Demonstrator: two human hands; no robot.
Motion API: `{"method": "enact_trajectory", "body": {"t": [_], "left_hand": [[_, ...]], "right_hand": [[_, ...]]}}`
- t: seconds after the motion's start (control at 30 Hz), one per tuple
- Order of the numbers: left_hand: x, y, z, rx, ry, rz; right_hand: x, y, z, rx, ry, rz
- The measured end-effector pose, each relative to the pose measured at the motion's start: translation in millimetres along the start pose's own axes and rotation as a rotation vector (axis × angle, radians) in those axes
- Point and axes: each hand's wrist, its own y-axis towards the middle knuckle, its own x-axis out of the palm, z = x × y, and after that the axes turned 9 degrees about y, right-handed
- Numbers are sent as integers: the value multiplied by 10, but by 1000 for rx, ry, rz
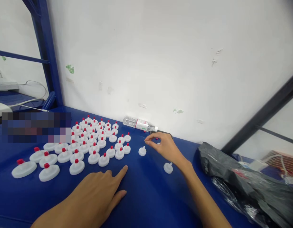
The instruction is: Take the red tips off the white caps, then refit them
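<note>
Over the blue table (146, 193), my left hand (98, 193) has its index finger and thumb stretched apart, with nothing between them. My right hand (164, 145) is pinched above the table, its fingertips close together; I cannot make out what they hold, if anything. Just below those fingertips stands an uncapped white funnel-shaped piece (142, 151) with a bare spout. Another uncapped piece (168, 168) lies tilted beside my right wrist. Left of both hands stand several white round pieces with red caps (76, 167). A loose red cap (156, 138) shows partly behind my right hand.
A clear plastic water bottle (139, 123) lies on its side by the white wall (146, 63). On the right is a crumpled dark grey plastic bag (246, 183). Blue frame posts (45, 47) rise at the left, with a white cable (29, 100) behind.
</note>
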Motion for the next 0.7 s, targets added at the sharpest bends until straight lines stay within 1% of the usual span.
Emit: {"method": "enact_trajectory", "body": {"t": [0.07, 0.2, 0.27, 0.43, 0.5, 0.6, 0.7], "left_hand": [[37, 1, -10, 13, 3, 34], [155, 5, -42, 27, 9, 133], [148, 9, -38, 18, 4, 116], [50, 12, -13, 7, 8, 29], [65, 13, -20, 18, 20, 33], [112, 11, -37, 41, 31, 84], [102, 5, -39, 27, 14, 77]], "right_hand": [[26, -7, -70, -7, 38, -9], [82, -11, -103, 5, 1, -68], [101, -8, -100, 9, 7, -78], [104, -9, -119, 8, 34, -91], [89, -17, -132, 11, 33, -96], [68, -28, -136, 19, 42, -100], [72, -29, -125, 20, 43, -119]]}}
